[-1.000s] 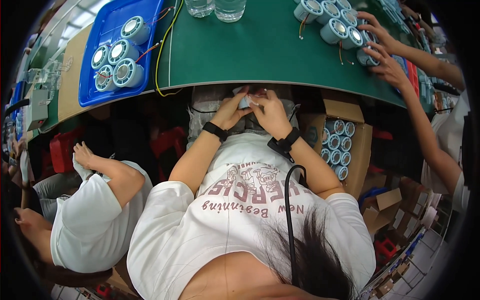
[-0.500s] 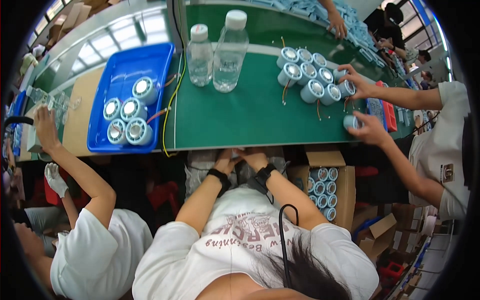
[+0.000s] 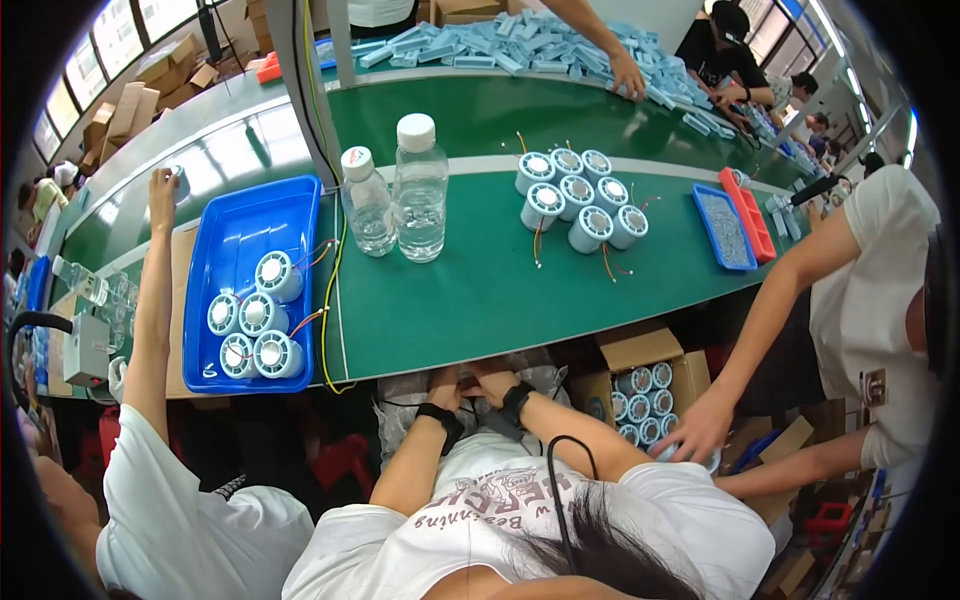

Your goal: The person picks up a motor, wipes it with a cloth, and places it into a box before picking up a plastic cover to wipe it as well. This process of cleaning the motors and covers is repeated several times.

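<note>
My left hand [image 3: 446, 387] and my right hand [image 3: 493, 378] rest close together in my lap, just below the near edge of the green table [image 3: 440, 325]. Both wrists wear dark bands. The fingers point toward each other and are small and partly hidden, so whether they hold anything does not show. Clear plastic sheeting [image 3: 398, 410] lies around my hands. Above them on the table are several light-blue cylindrical motors [image 3: 575, 190] with wires, grouped right of centre. At left, a blue tray [image 3: 225, 210] carries several more of these motors.
Two clear bottles [image 3: 420, 205] stand beside the tray. An open carton [image 3: 630, 352] of motors sits to my right, with a co-worker's hand [image 3: 703, 425] at it. Another co-worker's hand [image 3: 163, 195] reaches far left. A blue bin [image 3: 724, 228] of small parts lies right.
The view has tilted upward and turned. The right co-worker's hands have left the table motors for the carton, and the table group is smaller. The left co-worker's arm has stretched farther out. My hands stay together.
</note>
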A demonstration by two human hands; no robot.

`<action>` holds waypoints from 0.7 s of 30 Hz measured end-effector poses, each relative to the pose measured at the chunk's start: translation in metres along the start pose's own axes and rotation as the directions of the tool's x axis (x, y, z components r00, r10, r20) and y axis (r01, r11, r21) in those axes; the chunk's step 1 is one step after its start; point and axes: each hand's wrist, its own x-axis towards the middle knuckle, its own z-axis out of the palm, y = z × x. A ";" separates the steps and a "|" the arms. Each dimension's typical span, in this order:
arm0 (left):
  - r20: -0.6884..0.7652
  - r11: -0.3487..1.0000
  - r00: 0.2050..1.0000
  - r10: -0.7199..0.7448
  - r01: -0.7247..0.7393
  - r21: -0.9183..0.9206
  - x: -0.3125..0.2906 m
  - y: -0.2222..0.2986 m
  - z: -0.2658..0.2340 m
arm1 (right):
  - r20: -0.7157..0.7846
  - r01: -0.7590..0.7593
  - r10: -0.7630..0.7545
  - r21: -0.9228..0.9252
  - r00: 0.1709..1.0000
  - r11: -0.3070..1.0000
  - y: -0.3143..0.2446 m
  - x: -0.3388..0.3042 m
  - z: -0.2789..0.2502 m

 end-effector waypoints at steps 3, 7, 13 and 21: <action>-0.014 0.994 0.998 -0.069 0.067 -0.091 -0.002 -0.002 -0.010 | 0.437 -0.795 0.686 0.483 0.581 0.366 -0.084 0.021 -0.044; 0.113 0.981 0.977 -0.178 0.186 -0.061 -0.014 0.017 -0.005 | 0.099 -0.620 0.613 0.174 0.784 0.765 -0.108 0.001 -0.066; 0.200 0.857 0.967 -0.161 0.037 0.513 -0.098 0.073 0.043 | 0.108 -0.342 0.336 0.051 0.936 0.938 -0.142 -0.050 -0.149; 0.671 -0.229 0.559 0.488 -0.660 0.716 -0.166 0.130 0.119 | 0.104 -0.103 0.092 0.110 0.990 0.989 -0.242 -0.049 -0.161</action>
